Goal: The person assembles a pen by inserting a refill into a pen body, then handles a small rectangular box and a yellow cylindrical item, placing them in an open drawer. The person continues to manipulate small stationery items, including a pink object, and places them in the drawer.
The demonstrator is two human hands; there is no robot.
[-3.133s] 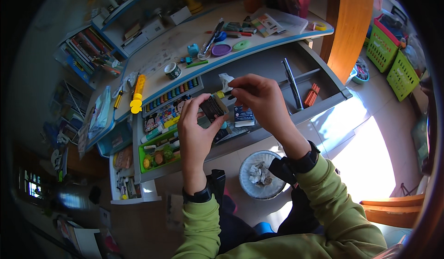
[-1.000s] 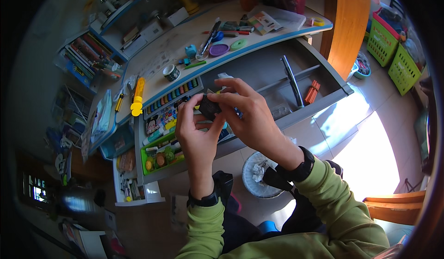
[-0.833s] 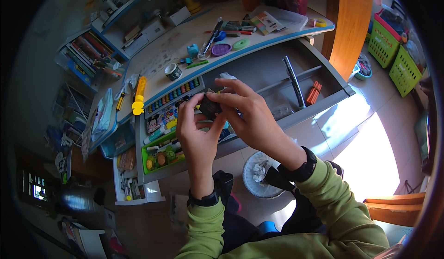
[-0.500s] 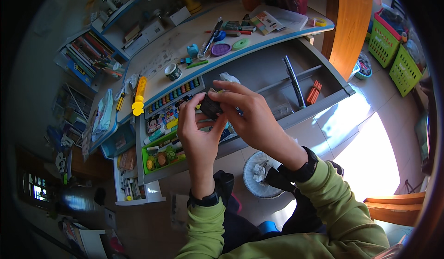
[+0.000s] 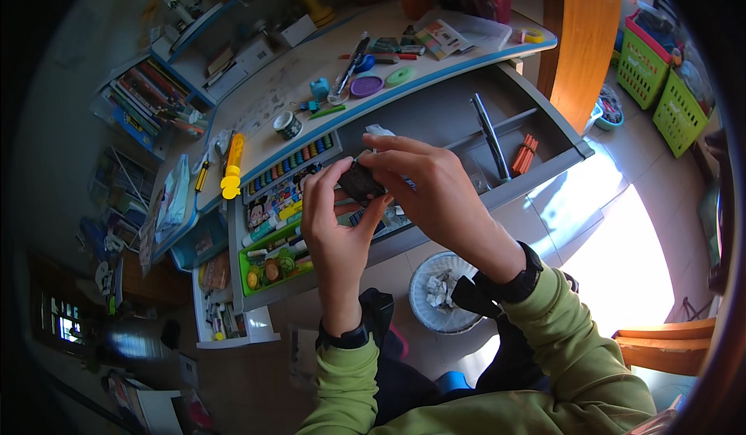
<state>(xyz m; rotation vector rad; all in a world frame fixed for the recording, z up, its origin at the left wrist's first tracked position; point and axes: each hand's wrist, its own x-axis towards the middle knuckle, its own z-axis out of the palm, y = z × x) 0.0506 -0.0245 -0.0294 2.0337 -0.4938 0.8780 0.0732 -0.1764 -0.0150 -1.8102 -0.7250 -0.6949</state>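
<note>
Both my hands hold one small dark, flat-sided object (image 5: pixel 359 182) above the open desk drawer (image 5: pixel 435 120); its kind I cannot make out. My left hand (image 5: pixel 336 216) pinches it from the left, thumb below and fingers bent. On the right, my right hand (image 5: pixel 423 179) grips its other side, and the fingers cover part of it. Beneath the hands, the drawer holds a paint set (image 5: pixel 294 163) in many colours, a green tray (image 5: pixel 272 268) with small items, a dark pen (image 5: pixel 491 138) and a bundle of orange sticks (image 5: pixel 525 154).
On the desk lie a white tape roll (image 5: pixel 287 126), a purple round lid (image 5: pixel 367 86) and a yellow tool (image 5: pixel 233 167). A wastebasket (image 5: pixel 420 299) with crumpled paper stands below the drawer. Green baskets (image 5: pixel 682 120) stand at the far right, a wooden chair (image 5: pixel 664 349) at the lower right.
The dark object has turned slightly in my fingers and my right hand has shifted a little to the right. Both hands keep their grip, and the view has moved slightly.
</note>
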